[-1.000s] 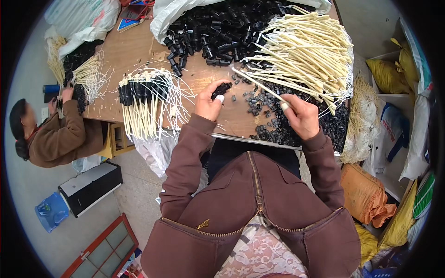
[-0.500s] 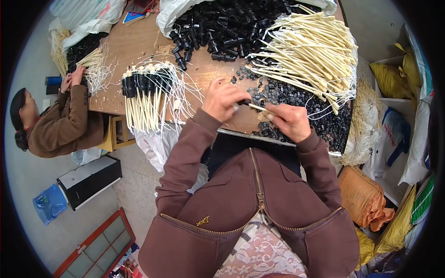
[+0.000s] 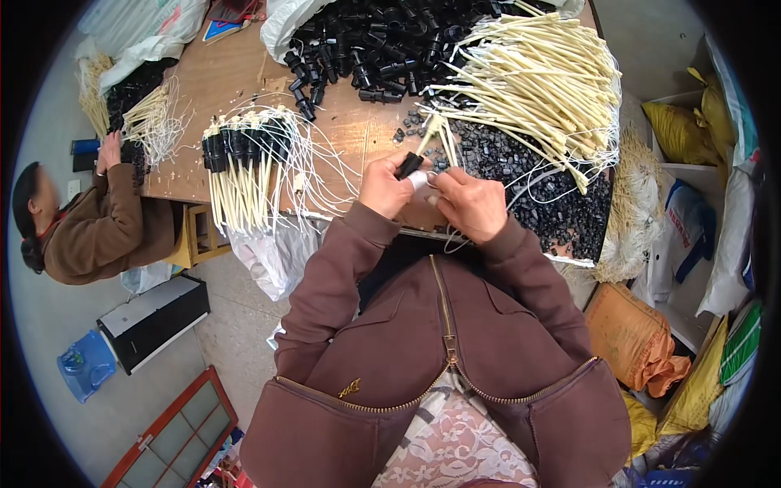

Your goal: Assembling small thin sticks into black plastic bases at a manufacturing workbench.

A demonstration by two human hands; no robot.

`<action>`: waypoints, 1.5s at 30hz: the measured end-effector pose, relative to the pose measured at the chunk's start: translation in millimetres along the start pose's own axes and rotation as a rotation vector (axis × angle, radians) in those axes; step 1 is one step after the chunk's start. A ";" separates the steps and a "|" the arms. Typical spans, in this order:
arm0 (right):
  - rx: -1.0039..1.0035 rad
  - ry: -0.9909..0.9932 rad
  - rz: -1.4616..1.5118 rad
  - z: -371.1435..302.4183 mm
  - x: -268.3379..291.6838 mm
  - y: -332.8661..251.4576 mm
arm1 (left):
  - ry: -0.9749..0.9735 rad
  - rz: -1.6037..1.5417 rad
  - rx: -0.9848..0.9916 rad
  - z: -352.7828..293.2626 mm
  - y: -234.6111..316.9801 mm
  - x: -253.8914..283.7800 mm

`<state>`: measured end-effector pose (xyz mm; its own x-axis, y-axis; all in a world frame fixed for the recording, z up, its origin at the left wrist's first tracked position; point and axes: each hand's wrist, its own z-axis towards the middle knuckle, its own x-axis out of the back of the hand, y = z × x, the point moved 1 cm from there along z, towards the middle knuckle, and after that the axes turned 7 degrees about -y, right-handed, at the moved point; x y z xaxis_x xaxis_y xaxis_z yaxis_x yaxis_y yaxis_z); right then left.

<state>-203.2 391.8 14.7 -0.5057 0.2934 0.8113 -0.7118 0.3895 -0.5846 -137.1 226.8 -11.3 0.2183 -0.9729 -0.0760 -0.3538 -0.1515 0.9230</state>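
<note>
My left hand (image 3: 386, 189) is closed round a black plastic sleeve (image 3: 410, 166) at the table's near edge. A cream tube (image 3: 425, 137) sticks up out of the sleeve and meets a second cream length (image 3: 450, 146), which slopes down toward my right hand. My right hand (image 3: 473, 200) pinches a thin white cord close to my left thumb, which has a white wrapping (image 3: 417, 179). A loop of this cord (image 3: 457, 241) hangs below the right fingers. To the left lies a row of cream tubes fitted with black sleeves (image 3: 248, 146), their white cords trailing rightward.
Loose black sleeves (image 3: 382, 49) are heaped at the back, beside a large pile of cream tubes (image 3: 537, 81). Small black pieces (image 3: 541, 203) cover the table's right side. Another person (image 3: 106, 220) works at the far left. Sacks (image 3: 626, 329) stand at the right.
The cream tube, earlier lying across between my hands, now points up from the sleeve. My right hand has moved left, close to my left hand, and now pinches the cord. The view has shifted slightly.
</note>
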 end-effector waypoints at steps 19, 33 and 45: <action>-0.157 0.260 0.156 -0.8 -7.3 3.3 | -0.008 0.607 -0.213 -6.8 5.3 10.1; -0.168 0.173 0.244 4.9 -15.4 7.9 | -0.111 0.862 -0.303 -11.9 6.1 7.9; -0.228 0.139 0.374 -0.5 -17.0 12.4 | -0.031 0.460 -0.147 -3.9 4.9 4.2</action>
<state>-203.2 392.1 -6.3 -0.6260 0.5590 0.5437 -0.3590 0.4123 -0.8373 -134.4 222.6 -5.6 0.0416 -0.9382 0.3436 -0.2742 0.3200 0.9069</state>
